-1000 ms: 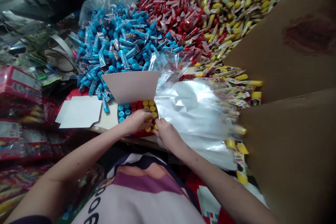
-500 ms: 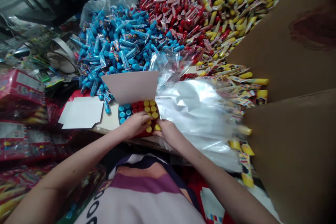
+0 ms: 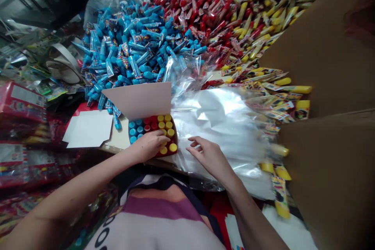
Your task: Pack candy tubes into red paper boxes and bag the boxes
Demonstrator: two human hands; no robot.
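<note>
box: a small open box (image 3: 176, 138) on the table (image 3: 123, 131), in front of the person's shirt (image 3: 166, 207).
contents: upright tubes seen by their tops; blue caps (image 3: 133, 132) at left, red caps (image 3: 147, 128) in the middle, yellow caps (image 3: 170, 133) at right.
progress: judging by the rows, filling looks well along; all three colours are in, but the yellow caps sit unevenly at the near right, dark red showing between them. the near middle is hidden.
lid: the pale lid (image 3: 140, 100) stands up at the far side, not yet closed.
left hand: the left hand (image 3: 150, 144) lies over the box, fingertips at the yellow caps; whether they pinch one, i cannot tell.
right hand: the right hand (image 3: 208, 154), thumb and fingers apart with nothing seen between them, is over clear plastic bags (image 3: 231, 129) just right of the box.
left side: white card (image 3: 89, 129) on the table; farther left, red packages (image 3: 23, 103) in clear wrap.
far side: loose heaps, blue tubes (image 3: 131, 54), red tubes (image 3: 202, 11), then yellow tubes (image 3: 263, 11).
far right: brown cardboard (image 3: 331, 164).
</note>
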